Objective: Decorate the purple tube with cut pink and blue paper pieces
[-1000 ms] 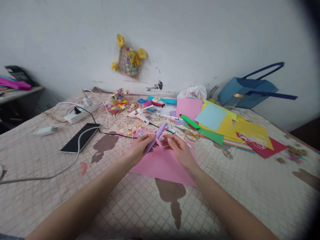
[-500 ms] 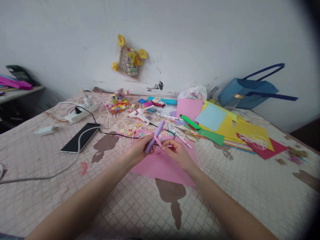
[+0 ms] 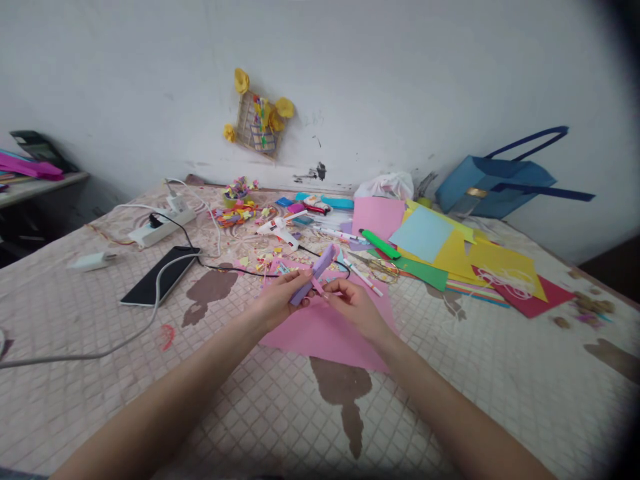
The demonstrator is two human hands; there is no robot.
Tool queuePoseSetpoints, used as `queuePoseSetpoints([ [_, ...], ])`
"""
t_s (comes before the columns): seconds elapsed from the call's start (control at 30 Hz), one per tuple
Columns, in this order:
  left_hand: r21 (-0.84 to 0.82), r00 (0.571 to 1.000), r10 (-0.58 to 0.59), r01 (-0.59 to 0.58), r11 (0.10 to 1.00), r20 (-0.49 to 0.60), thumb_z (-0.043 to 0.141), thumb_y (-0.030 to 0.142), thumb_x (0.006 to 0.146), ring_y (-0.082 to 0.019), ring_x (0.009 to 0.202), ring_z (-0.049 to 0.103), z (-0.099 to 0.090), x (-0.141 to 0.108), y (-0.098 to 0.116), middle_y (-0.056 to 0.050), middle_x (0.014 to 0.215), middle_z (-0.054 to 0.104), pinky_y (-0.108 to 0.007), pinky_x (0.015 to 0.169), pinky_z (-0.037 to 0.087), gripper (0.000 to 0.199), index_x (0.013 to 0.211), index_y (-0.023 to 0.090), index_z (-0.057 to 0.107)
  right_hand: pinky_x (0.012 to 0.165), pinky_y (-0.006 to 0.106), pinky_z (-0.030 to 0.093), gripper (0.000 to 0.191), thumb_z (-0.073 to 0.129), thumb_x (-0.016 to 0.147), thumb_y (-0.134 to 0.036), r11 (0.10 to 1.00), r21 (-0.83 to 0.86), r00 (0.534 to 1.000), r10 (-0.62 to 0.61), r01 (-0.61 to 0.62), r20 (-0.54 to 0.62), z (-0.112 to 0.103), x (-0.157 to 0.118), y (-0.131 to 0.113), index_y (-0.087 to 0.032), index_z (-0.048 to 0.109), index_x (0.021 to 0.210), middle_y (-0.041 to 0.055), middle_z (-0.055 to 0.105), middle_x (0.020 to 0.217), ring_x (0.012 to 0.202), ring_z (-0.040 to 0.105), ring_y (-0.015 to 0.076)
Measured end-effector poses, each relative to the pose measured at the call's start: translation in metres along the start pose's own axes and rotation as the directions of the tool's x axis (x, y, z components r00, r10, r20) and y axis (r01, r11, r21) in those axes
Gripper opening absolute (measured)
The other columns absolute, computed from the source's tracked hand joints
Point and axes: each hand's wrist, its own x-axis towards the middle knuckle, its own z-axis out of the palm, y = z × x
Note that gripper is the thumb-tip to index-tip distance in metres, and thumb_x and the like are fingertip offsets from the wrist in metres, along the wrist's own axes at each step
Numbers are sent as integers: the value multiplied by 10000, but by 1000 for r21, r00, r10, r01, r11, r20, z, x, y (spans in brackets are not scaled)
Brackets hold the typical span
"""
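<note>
My left hand is closed round a rolled or folded piece of purple paper, which tilts up to the right. A narrow pink paper strip crosses its front. My right hand pinches the lower end of this strip between thumb and forefinger. Both hands are above a pink sheet lying on the table. Behind them are many small paper scraps and a white glue gun with a black cord.
To the right lie scissors, a green cutter, a marker and coloured sheets. A blue bag stands behind. On the left are a phone, a power strip and a grey cable.
The purple paper has turned a little, and its upper end now shows a pink edge. My hands stay in almost the same place.
</note>
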Motion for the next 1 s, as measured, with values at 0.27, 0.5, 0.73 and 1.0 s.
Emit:
queuePoseSetpoints([
  [0.27, -26, 999, -23, 22, 999, -32, 685, 283, 695, -79, 581, 551, -1, 3, -5, 6, 635, 567, -164, 473, 423, 178, 691, 138, 580, 655, 276, 407, 106, 571, 757, -292, 1000, -3, 1000, -9, 9, -13, 2, 0, -1, -194, 567, 719, -7, 560, 704, 678, 516, 142],
  [0.5, -27, 999, -49, 49, 998, -8, 669, 303, 713, -63, 521, 536, 1, 1, -8, 6, 604, 576, -168, 492, 441, 188, 704, 131, 594, 644, 274, 415, 141, 592, 757, -316, 999, 47, 1000, -4, 4, 9, 3, 1, 4, -191, 542, 718, -7, 560, 690, 669, 523, 137],
  [0.73, -28, 997, -70, 70, 997, -14, 643, 304, 739, -55, 484, 510, 4, 1, -10, 3, 576, 557, -152, 433, 401, 208, 672, 116, 583, 617, 265, 419, 169, 618, 747, -329, 971, 232, 998, 46, -52, 32, 8, -1, 8, -186, 530, 763, -17, 540, 691, 633, 520, 117],
  [1.0, -9, 996, -87, 87, 996, 2, 656, 321, 723, -56, 514, 507, 3, 2, -16, 5, 618, 562, -162, 477, 408, 207, 731, 122, 598, 703, 299, 453, 266, 671, 702, -324, 909, 392, 990, 133, -144, 55, 14, -1, 7, -199, 539, 896, -6, 577, 759, 725, 564, 145],
])
